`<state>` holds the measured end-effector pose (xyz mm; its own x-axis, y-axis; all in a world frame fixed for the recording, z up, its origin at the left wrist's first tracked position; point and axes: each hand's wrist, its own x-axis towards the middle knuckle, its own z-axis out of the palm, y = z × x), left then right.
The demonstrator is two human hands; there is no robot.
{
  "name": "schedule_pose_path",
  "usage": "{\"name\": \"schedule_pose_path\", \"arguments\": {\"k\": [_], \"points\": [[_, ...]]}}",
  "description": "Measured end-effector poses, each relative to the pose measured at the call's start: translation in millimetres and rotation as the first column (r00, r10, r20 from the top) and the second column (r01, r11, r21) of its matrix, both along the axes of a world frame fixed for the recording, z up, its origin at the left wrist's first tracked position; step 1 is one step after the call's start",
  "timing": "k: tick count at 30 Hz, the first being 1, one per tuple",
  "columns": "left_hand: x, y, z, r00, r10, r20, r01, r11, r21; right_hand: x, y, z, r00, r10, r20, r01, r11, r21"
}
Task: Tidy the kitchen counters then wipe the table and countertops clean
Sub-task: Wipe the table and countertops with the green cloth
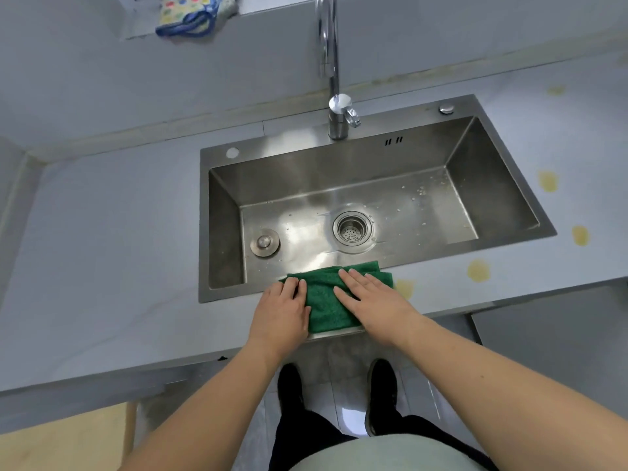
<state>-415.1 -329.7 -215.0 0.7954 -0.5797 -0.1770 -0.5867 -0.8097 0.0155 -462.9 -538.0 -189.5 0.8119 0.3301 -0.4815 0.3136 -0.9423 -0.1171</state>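
Both hands press flat on a folded green cloth (328, 300) at the surface's front edge by the sink (373, 198): left hand (282, 311) and right hand (373, 302), fingers spread, neither grip closed.

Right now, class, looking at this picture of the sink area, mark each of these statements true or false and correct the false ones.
1. Both hands rest on the green cloth. True: the left hand and right hand lie flat on it.
2. The cloth lies at the bottom of the sink basin. False: it sits on the front rim of the sink.
3. Yellow stains mark the countertop to the right of the sink. True.
4. Water is running from the faucet. False: no stream shows.
5. The drain plug sits in the drain. False: it lies on the basin floor, left of the open drain strainer.
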Motion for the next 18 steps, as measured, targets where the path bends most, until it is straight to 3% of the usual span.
{"name": "schedule_pose_path", "arguments": {"k": [6, 18], "points": [[-7.1, -34.3, 0.4, 0.999, 0.024, -0.028, -0.026, 0.999, -0.046, -8.0, -24.0, 2.4, 1.0, -0.018, -0.005, 0.018, 0.999, -0.033], [-10.1, 49.1, -7.0, 0.997, 0.072, -0.006, -0.071, 0.997, 0.025, 10.2, 45.7, -2.6, 0.998, 0.056, -0.028, -0.056, 0.998, -0.01]]}}
